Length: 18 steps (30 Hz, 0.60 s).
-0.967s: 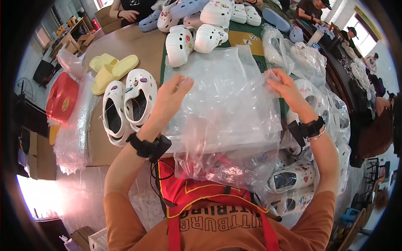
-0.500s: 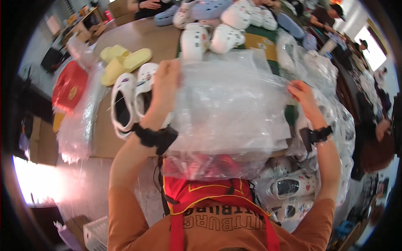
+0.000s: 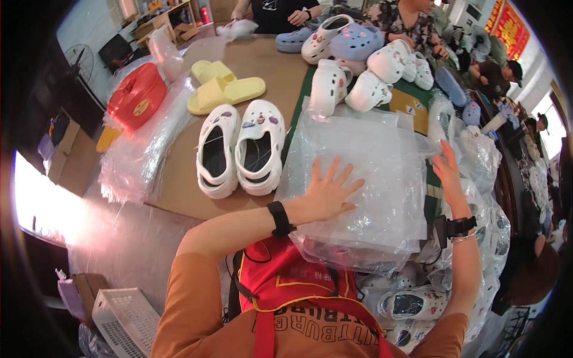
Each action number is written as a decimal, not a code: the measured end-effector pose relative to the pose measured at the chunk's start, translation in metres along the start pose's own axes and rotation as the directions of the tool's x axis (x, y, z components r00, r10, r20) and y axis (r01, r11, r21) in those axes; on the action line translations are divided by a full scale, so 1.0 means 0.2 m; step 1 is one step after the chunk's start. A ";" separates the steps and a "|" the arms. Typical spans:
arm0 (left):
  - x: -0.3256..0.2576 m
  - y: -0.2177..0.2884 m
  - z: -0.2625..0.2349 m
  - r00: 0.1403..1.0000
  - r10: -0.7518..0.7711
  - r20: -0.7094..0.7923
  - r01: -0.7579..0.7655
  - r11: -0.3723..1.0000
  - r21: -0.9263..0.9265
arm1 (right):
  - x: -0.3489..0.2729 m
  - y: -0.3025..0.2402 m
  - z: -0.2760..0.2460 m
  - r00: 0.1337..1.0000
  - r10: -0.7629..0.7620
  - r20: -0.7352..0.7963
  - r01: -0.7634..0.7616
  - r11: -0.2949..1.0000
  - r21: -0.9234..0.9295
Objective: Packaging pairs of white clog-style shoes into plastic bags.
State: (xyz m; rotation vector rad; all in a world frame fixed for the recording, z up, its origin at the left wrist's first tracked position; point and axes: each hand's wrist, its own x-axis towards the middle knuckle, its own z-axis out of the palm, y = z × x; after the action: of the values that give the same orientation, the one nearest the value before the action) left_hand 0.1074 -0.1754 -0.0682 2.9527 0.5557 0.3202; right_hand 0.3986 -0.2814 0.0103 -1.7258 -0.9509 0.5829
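Note:
My left hand (image 3: 330, 192) lies flat with fingers spread on a stack of clear plastic bags (image 3: 373, 158) at the table's near edge. At the stack's right edge my right hand (image 3: 447, 171) touches the plastic, fingers apart. A pair of white clogs (image 3: 242, 146) with small charms stands just left of the bags on brown cardboard (image 3: 179, 173). Both wrists carry black bands.
Yellow slides (image 3: 224, 88) and a red roll of string (image 3: 137, 95) lie at the far left beside more plastic sheets (image 3: 140, 152). White and blue clogs (image 3: 358, 59) pile up at the back. Bagged clogs (image 3: 412, 301) sit near my right side. Other people work across the table.
The bag stack has dropped from a raised, held position to lying flat. My left hand moved from its far left edge onto its middle; my right hand stays at the right edge.

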 end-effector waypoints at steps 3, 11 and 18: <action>0.14 -0.04 0.02 1.000 0.004 0.025 -0.005 0.999 0.033 | -0.06 0.15 0.02 0.884 -0.468 -0.003 0.332 0.631 -0.701; 0.30 -0.18 -0.07 0.939 -0.099 0.330 0.107 0.994 -0.007 | -0.74 -0.04 0.31 0.560 -0.110 0.821 0.803 0.314 -0.506; 0.59 -0.13 -0.60 0.913 -0.049 0.404 0.022 0.997 0.070 | -0.50 -0.22 0.03 0.685 0.039 0.728 0.491 0.713 -0.500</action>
State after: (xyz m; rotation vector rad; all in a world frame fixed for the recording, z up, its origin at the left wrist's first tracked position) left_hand 0.1779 -0.0987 0.0661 2.9356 0.5669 -0.3194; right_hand 0.3222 -0.3532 0.0438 -1.9535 -2.1414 0.7991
